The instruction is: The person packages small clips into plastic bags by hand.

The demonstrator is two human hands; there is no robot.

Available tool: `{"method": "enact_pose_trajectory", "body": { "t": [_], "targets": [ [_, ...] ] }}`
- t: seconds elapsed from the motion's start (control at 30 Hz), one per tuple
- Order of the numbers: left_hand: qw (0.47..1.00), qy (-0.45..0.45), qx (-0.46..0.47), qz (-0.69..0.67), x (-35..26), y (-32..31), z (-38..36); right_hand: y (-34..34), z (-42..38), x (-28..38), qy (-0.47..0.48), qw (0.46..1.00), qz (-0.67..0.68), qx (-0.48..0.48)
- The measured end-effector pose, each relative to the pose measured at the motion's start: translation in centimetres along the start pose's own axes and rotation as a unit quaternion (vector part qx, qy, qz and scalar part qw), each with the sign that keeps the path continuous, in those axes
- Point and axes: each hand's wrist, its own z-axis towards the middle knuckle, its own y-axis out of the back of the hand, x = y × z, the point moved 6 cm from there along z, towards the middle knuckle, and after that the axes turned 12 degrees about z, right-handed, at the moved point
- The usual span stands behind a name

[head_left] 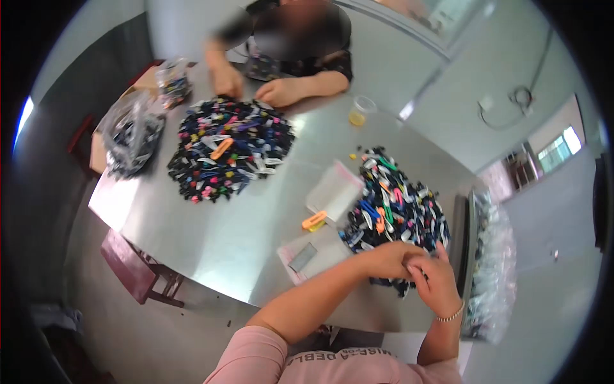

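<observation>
Left hand and right hand met above the near clip pile on the tabletop; fingers overlapped, grip indiscernible; orange clip lay left of the pile, beside plastic bags.

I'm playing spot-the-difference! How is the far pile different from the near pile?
The far pile is roundish; the near pile is more stretched out. The far pile has the other person's hands at its edge; the near pile is partly hidden by your hands. Both are mostly dark, with bright pieces mixed in.
</observation>
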Motion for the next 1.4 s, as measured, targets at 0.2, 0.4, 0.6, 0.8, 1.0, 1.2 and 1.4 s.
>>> {"method": "enact_pose_trajectory", "body": {
  "t": [0.2,0.4,0.6,0.8,1.0,1.2,1.4],
  "targets": [
    [0.986,0.060,0.077,-0.132,-0.1,-0.7,-0.4,0.2,-0.9,-0.3,0.059,0.997,0.025,-0.038],
    [0.984,0.138,0.097,-0.055,1.5,-1.8,-0.1,-0.5,-1.4,-2.3,0.076,0.996,0.042,-0.031],
    [0.972,0.167,0.048,-0.156,2.8,-2.2,-0.2,0.7,-2.1,-3.7,0.118,0.985,0.068,-0.105],
    [0.968,0.219,0.025,-0.119,3.1,-2.3,-0.5,-1.0,-2.1,-5.5,0.140,0.980,0.121,-0.079],
    [0.968,0.210,-0.050,-0.126,4.0,-1.9,-0.9,-2.0,-1.1,-7.6,0.159,0.967,0.183,-0.080],
    [0.952,0.277,-0.033,-0.123,3.9,-2.1,-0.4,3.8,-3.2,-13.8,0.022,0.918,0.291,-0.269],
    [0.949,0.283,-0.055,-0.128,3.6,-2.4,-0.3,4.8,-4.8,-21.7,-0.130,0.903,0.300,-0.280]
  ]
}}
